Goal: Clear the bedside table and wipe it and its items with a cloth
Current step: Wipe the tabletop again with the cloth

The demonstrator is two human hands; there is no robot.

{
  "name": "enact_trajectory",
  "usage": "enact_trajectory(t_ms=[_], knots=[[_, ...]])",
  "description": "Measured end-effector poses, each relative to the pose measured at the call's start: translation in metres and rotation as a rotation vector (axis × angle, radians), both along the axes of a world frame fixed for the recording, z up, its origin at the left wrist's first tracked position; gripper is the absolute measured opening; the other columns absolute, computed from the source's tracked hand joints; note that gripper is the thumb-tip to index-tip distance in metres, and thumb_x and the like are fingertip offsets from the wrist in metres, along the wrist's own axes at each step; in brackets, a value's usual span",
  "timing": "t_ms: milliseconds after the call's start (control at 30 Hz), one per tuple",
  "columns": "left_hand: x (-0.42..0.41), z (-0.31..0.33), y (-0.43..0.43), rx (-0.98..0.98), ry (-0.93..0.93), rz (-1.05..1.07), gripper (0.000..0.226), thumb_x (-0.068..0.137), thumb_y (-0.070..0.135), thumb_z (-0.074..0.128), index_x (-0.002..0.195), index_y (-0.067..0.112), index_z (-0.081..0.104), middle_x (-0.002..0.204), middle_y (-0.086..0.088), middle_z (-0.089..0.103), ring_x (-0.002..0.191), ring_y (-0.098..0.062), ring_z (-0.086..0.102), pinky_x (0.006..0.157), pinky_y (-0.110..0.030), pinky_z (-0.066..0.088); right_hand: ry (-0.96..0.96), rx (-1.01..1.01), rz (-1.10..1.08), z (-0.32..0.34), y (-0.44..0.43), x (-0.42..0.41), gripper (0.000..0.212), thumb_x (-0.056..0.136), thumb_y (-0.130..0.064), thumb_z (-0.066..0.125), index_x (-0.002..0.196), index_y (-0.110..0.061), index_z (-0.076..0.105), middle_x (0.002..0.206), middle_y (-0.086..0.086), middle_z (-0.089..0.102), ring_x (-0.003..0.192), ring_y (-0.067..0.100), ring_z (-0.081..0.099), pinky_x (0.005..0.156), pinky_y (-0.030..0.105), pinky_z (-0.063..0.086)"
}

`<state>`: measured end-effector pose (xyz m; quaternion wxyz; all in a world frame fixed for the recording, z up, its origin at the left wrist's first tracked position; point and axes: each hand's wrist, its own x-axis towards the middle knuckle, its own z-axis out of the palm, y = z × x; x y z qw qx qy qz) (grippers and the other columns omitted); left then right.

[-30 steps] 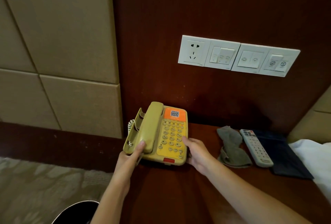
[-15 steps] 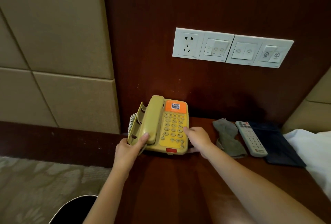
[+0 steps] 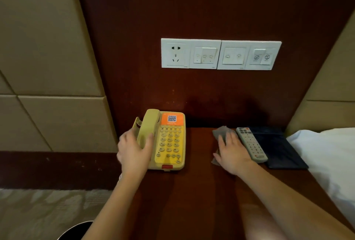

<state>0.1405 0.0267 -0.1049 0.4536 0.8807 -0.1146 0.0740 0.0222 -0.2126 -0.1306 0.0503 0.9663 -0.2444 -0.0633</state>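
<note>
A yellow telephone point(image 3: 170, 141) with an orange label stands at the back left of the dark wooden bedside table point(image 3: 192, 201). My left hand point(image 3: 134, 149) curls around its handset point(image 3: 147, 128), which rests in the cradle. My right hand point(image 3: 232, 151) lies flat, fingers spread, on a grey cloth point(image 3: 221, 132) that shows above and beside the fingers. A white remote control point(image 3: 251, 144) lies just right of that hand, beside a dark blue folder point(image 3: 278, 147).
A white socket and switch panel point(image 3: 221, 54) sits on the wooden wall above. White bedding point(image 3: 330, 155) borders the table on the right. Padded beige wall panels point(image 3: 48, 66) and patterned carpet point(image 3: 38, 211) lie to the left, with a dark round object point(image 3: 76, 231) at the bottom.
My right hand left the telephone's right side and moved right onto the grey cloth. My left hand shifted further over the handset. The telephone now sits flat on the table.
</note>
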Motion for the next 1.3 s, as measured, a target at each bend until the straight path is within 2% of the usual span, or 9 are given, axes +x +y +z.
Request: enact_trajectory(t_ms=[133, 300, 500, 700, 867, 1033, 1133, 1233, 1300], knots=[[-0.022, 0.005, -0.043, 0.013, -0.114, -0.261, 0.037, 0.092, 0.030, 0.056, 0.126, 0.014, 0.054, 0.125, 0.000, 0.053, 0.122, -0.016, 0.046, 0.103, -0.037, 0.037, 0.088, 0.132, 0.098, -0.017, 0.020, -0.008, 0.061, 0.101, -0.046, 0.016, 0.152, -0.018, -0.002, 0.157, 0.018, -0.011, 0.146, 0.031, -0.007, 0.119, 0.038, 0.001], [-0.067, -0.007, -0.081, 0.144, 0.115, -0.583, 0.028, 0.098, 0.020, 0.045, 0.119, 0.009, 0.059, 0.118, -0.004, 0.062, 0.111, -0.016, 0.055, 0.081, -0.016, 0.034, 0.036, 0.242, 0.343, -0.017, 0.052, -0.039, 0.060, 0.100, -0.049, 0.022, 0.152, -0.026, 0.004, 0.160, 0.008, -0.007, 0.147, 0.024, -0.007, 0.118, 0.036, -0.002], [-0.112, -0.028, -0.082, 0.238, 0.317, -0.674, 0.036, 0.103, 0.025, 0.034, 0.127, 0.009, 0.055, 0.129, -0.007, 0.058, 0.120, -0.019, 0.051, 0.088, -0.018, 0.033, -0.224, 0.493, 0.250, -0.017, 0.071, -0.099, 0.059, 0.099, -0.032, 0.039, 0.151, -0.016, 0.016, 0.157, 0.003, 0.021, 0.145, 0.017, 0.013, 0.116, 0.028, 0.017], [-0.154, -0.037, -0.063, 0.544, 0.240, -0.737, 0.038, 0.100, 0.028, 0.037, 0.136, 0.023, 0.049, 0.139, 0.000, 0.051, 0.127, -0.020, 0.047, 0.104, -0.031, 0.039, -0.117, 0.511, 0.178, 0.002, 0.082, -0.150, 0.044, 0.098, -0.013, 0.042, 0.141, -0.015, 0.039, 0.144, 0.006, 0.042, 0.132, 0.024, 0.037, 0.107, 0.038, 0.036], [-0.190, -0.031, -0.039, 0.686, 0.164, -0.766, 0.039, 0.098, 0.027, 0.042, 0.136, 0.025, 0.047, 0.140, -0.001, 0.051, 0.130, -0.025, 0.044, 0.113, -0.044, 0.026, 0.015, 0.358, 0.175, 0.014, 0.099, -0.180, 0.033, 0.094, -0.010, 0.047, 0.127, -0.010, 0.047, 0.127, 0.013, 0.049, 0.115, 0.032, 0.047, 0.092, 0.042, 0.043], [-0.206, -0.017, -0.003, 0.936, -0.112, -0.664, 0.033, 0.094, 0.012, 0.045, 0.125, 0.022, 0.052, 0.130, -0.002, 0.054, 0.124, -0.023, 0.046, 0.104, -0.038, 0.030, -0.095, 0.324, 0.116, 0.029, 0.121, -0.201, 0.024, 0.089, -0.010, 0.053, 0.113, -0.011, 0.046, 0.114, 0.010, 0.051, 0.107, 0.030, 0.050, 0.083, 0.039, 0.043], [-0.204, -0.006, 0.032, 0.828, -0.087, -0.621, 0.028, 0.092, 0.015, 0.046, 0.119, 0.019, 0.053, 0.122, -0.002, 0.056, 0.118, -0.023, 0.048, 0.098, -0.037, 0.035, -0.158, 0.387, 0.116, 0.042, 0.135, -0.198, 0.017, 0.087, -0.006, 0.052, 0.099, -0.016, 0.044, 0.102, 0.005, 0.049, 0.100, 0.027, 0.052, 0.079, 0.037, 0.045], [-0.193, 0.018, 0.075, 0.550, 0.035, -0.477, 0.009, 0.089, 0.022, 0.052, 0.097, 0.019, 0.048, 0.092, 0.000, 0.057, 0.091, -0.022, 0.057, 0.075, -0.032, 0.042, -0.300, 0.564, 0.089, 0.057, 0.153, -0.183, 0.017, 0.087, -0.006, 0.054, 0.093, -0.017, 0.042, 0.091, 0.003, 0.051, 0.083, 0.022, 0.054, 0.066, 0.032, 0.043], [-0.179, 0.035, 0.092, 0.337, 0.146, -0.361, 0.009, 0.090, 0.019, 0.053, 0.095, 0.016, 0.046, 0.087, -0.001, 0.054, 0.082, -0.020, 0.054, 0.067, -0.029, 0.040, -0.389, 0.637, 0.082, 0.065, 0.164, -0.170, 0.018, 0.088, -0.005, 0.053, 0.093, -0.018, 0.041, 0.087, 0.003, 0.053, 0.076, 0.021, 0.055, 0.057, 0.028, 0.039]])
